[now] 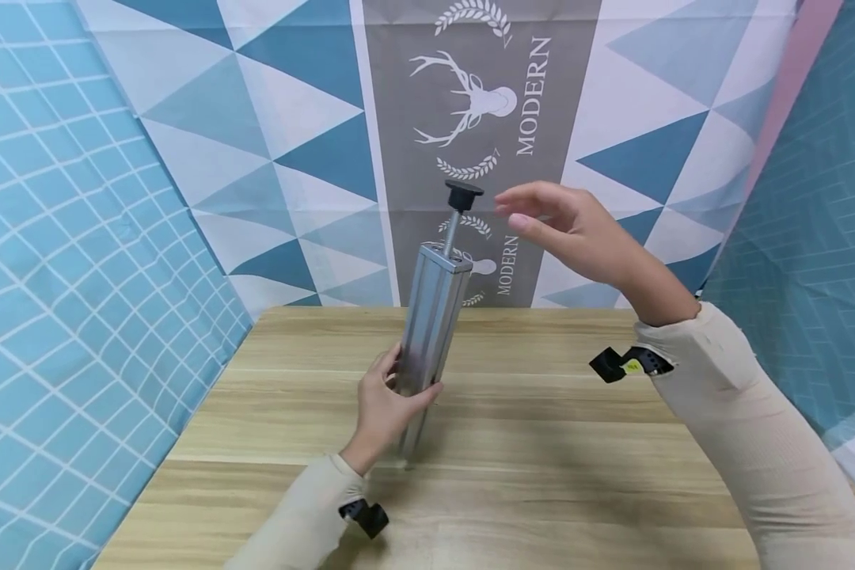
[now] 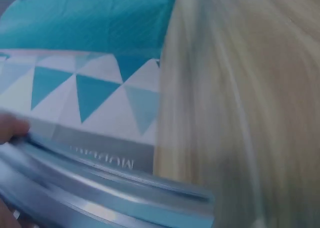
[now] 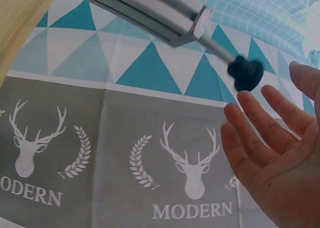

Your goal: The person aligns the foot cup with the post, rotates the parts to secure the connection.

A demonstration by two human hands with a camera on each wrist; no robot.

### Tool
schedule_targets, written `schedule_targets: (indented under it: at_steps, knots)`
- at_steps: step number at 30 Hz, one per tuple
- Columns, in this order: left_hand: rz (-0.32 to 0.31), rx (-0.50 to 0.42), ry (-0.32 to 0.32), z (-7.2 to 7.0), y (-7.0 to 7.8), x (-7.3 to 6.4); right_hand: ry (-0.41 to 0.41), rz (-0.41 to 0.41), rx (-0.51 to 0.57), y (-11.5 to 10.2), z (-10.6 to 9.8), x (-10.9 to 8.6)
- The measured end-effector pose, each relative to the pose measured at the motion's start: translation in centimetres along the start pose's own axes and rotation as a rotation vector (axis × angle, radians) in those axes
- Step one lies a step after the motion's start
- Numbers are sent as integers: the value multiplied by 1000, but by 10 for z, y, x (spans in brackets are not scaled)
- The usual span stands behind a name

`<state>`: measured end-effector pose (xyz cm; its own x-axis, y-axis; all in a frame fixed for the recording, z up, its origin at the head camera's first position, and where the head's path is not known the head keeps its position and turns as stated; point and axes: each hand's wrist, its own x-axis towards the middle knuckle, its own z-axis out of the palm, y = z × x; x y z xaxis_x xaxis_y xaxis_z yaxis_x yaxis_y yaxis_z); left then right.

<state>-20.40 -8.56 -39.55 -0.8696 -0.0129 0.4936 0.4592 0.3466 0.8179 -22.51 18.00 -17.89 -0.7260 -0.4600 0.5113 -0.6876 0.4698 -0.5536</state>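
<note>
A silver aluminium profile (image 1: 431, 317) stands tilted over the table in the head view, its upper end leaning right. My left hand (image 1: 393, 400) grips it near its lower part, thumb on one side and fingers on the other. From its top end sticks a threaded rod (image 1: 452, 232) capped by a black levelling foot (image 1: 463, 194). To the right of that foot is my right hand (image 1: 563, 226), fingers loosely bent and holding nothing. In the right wrist view, the fingertips (image 3: 245, 97) come close beside the black foot (image 3: 246, 73). The left wrist view is blurred, with the profile (image 2: 100, 188) along its bottom.
A wooden table (image 1: 541, 475) lies beneath both hands. Behind it hangs a patterned cloth (image 1: 313, 142) with triangles and deer heads. Blue checked cloth (image 1: 64, 261) covers the left side, and teal cloth (image 1: 812, 237) the right. Each wrist wears a black camera mount (image 1: 365, 516).
</note>
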Motion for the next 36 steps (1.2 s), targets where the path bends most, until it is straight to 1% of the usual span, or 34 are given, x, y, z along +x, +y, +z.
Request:
schedule_targets:
  at_steps: [3, 6, 9, 15, 18, 20, 24, 28, 31, 33, 36]
  knots:
    - [21, 63, -56, -19, -6, 5, -6, 32, 21, 8, 3, -7]
    - [42, 103, -110, -31, -13, 5, -10, 53, 24, 20, 7, -13]
    - [58, 119, -162, -36, -19, 4, -22, 71, 24, 30, 10, -20]
    - [81, 109, -231, -42, -23, 3, -57, 103, 37, 42, 14, -28]
    - [98, 130, -278, -44, -25, 5, -61, 90, 59, 44, 14, -31]
    - [105, 147, -302, -44, -26, 6, -68, 74, 56, 45, 13, -32]
    - [96, 145, -336, -48, -27, 9, -93, 32, 9, 44, 12, -35]
    - [85, 134, -369, -52, -27, 11, -121, -20, -10, 43, 10, -37]
    - [84, 149, -392, -54, -28, 12, -140, -58, -35, 43, 8, -38]
    - [84, 162, -402, -54, -28, 13, -146, -82, -69, 43, 7, -38]
    - [89, 167, -422, -54, -29, 14, -140, -86, -107, 42, 6, -37]
